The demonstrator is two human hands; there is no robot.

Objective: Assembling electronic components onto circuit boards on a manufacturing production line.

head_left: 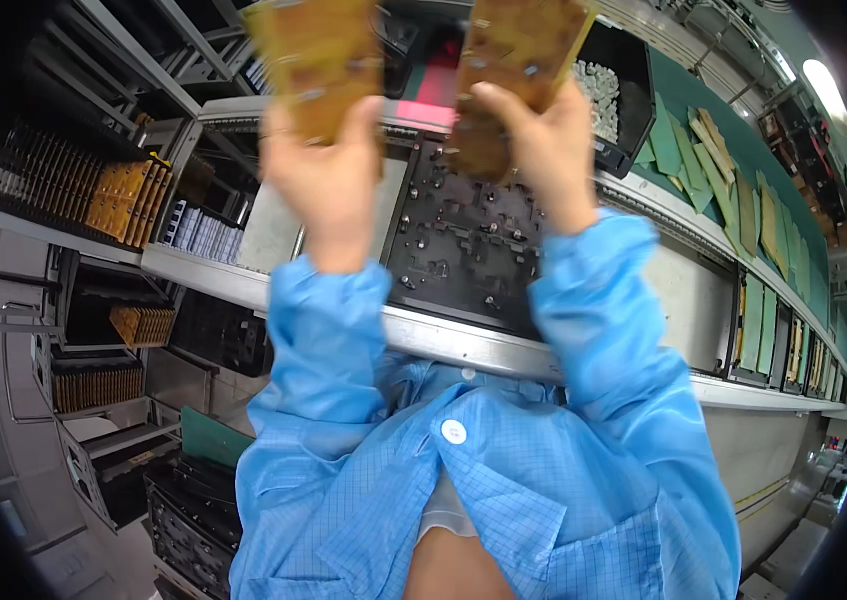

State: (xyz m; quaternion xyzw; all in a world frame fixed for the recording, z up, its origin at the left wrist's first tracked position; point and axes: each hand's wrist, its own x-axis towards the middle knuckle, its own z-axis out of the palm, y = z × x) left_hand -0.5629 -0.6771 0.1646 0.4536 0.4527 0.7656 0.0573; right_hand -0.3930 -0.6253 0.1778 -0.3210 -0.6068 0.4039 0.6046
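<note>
Work jacket [383,480], light blue, slightly glossy, woven with a fine darker grid; fills 6 o'clock. Left sleeve [328,335], 9 o'clock: same blue, loose, creased, gathered at the wrist. Right sleeve [608,310], 3 o'clock: matches, cuff likewise gathered. Large button [453,431], 6 o'clock: round, white. Small button [468,374], 5 o'clock: pale. Patch pocket [608,560], 5 o'clock: stitched, same cloth. Undershirt [446,508], 6 o'clock: pale grey, shows at the open collar. Left hand [328,180], 11 o'clock, and right hand [548,140], 1 o'clock: both bare

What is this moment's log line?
left hand: holds amber board; right hand: holds second amber board; black plate: seen between sleeves
</note>
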